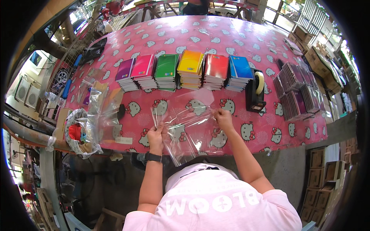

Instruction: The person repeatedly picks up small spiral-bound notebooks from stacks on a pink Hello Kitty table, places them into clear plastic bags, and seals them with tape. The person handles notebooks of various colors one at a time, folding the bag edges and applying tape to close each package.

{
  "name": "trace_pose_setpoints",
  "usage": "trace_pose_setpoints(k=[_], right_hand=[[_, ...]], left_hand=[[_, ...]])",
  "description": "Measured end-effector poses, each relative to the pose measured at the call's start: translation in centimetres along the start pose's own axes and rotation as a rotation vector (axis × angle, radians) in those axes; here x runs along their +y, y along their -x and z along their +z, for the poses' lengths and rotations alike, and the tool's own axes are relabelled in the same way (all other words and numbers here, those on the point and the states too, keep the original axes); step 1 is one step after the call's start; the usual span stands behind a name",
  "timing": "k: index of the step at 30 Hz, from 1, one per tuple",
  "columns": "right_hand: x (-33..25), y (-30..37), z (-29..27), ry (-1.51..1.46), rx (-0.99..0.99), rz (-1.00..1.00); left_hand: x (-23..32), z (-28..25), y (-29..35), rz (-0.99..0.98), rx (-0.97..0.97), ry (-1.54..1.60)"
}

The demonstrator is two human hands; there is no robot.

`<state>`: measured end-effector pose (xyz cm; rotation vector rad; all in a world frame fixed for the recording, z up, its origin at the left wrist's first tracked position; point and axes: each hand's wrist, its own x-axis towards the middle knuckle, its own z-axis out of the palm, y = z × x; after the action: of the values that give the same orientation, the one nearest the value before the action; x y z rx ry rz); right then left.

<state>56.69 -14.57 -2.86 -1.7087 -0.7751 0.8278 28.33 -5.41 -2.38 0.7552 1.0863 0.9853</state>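
A clear plastic bag (189, 125) is stretched between my two hands over the near edge of the table. My left hand (155, 139), with a dark watch on its wrist, pinches the bag's left side. On the other side, my right hand (224, 118) has its fingers closed on the bag's upper right edge. Beyond them stands a row of spiral notebook stacks: purple (125, 70), pink (143, 66), green (167, 67), yellow (190, 63), red (216, 67) and blue (241, 68). The plastic is see-through, so its opening is hard to make out.
A black tape dispenser (255, 94) stands right of the blue stack. Wrapped notebook packs (295, 102) are piled at the right. More clear plastic bags (101, 104) lie at the left, near a bag-lined bin (77, 133). The pink patterned table (250, 38) stretches far back.
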Motion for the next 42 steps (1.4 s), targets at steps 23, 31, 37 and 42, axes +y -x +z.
trace_pose_setpoints(k=[23, 31, 37, 42], right_hand=[[-2.9, -1.9, 10.1, 0.357, 0.215, -0.415], [-4.3, -0.8, 12.7, 0.548, 0.336, -0.394], [-7.1, -0.2, 14.3, -0.04, 0.092, -0.31], [-7.7, 0.8, 17.9, 0.226, 0.207, -0.36]], left_hand=[[5.5, -6.9, -6.5, 0.109, -0.083, -0.11], [8.3, -8.2, -7.7, 0.42, -0.055, -0.621], [7.5, -7.2, -9.9, -0.269, -0.531, 0.872], [0.7, -0.9, -10.9, -0.397, -0.835, 0.312]])
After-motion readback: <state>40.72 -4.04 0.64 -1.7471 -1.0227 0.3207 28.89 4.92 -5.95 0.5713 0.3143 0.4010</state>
